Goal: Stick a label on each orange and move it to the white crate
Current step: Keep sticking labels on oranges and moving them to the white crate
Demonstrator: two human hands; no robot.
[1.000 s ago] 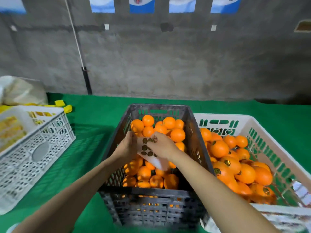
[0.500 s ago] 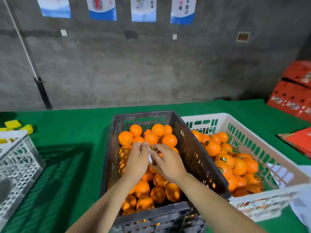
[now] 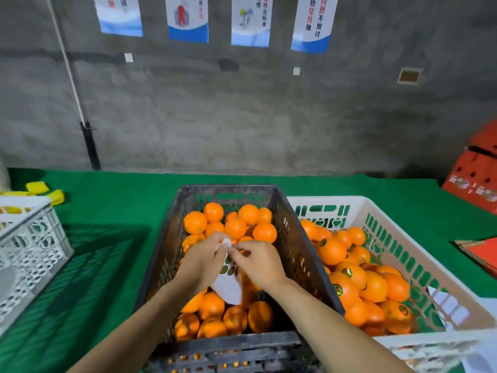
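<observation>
Both hands work over the dark crate [image 3: 304,254], which sits mid-tabletop [image 3: 121,200] and is full of unlabelled oranges [image 3: 235,227]. The left hand [image 3: 200,261] grips a white sheet [image 3: 228,288] from its left side. The sheet hangs down over the fruit, with a few dark round labels [image 3: 224,270] showing on it. The right hand [image 3: 258,262] has thumb and forefinger pinched at the sheet's upper part. That looks like peeling a label off, but the label under the fingertips is too small to see. No orange is in either hand.

The white crate [image 3: 403,254] touches the dark crate's right side. It is partly filled with oranges, several showing labels, e.g. [image 3: 347,272].

Handling, as a judgement:
- **Labels:** thin, light and sticky, and they can curl or stick to a finger. Take one by its edge only, then press it flat on the peel.
- **Sheet:** floppy, so it needs the left hand to keep it taut.
- **Oranges:** firm, round and fairly heavy for their size, with a slightly waxy peel, so they roll. Cup one with the whole hand round its widest part and set it down rather than dropping it, since they bruise.

Many oranges are left, so the task is likely well short of done.

Elsewhere there is another white crate at the left edge [image 3: 32,246], yellow bits [image 3: 37,187] behind it, red boxes [image 3: 476,179] far right and posters [image 3: 188,17] on the wall.
</observation>
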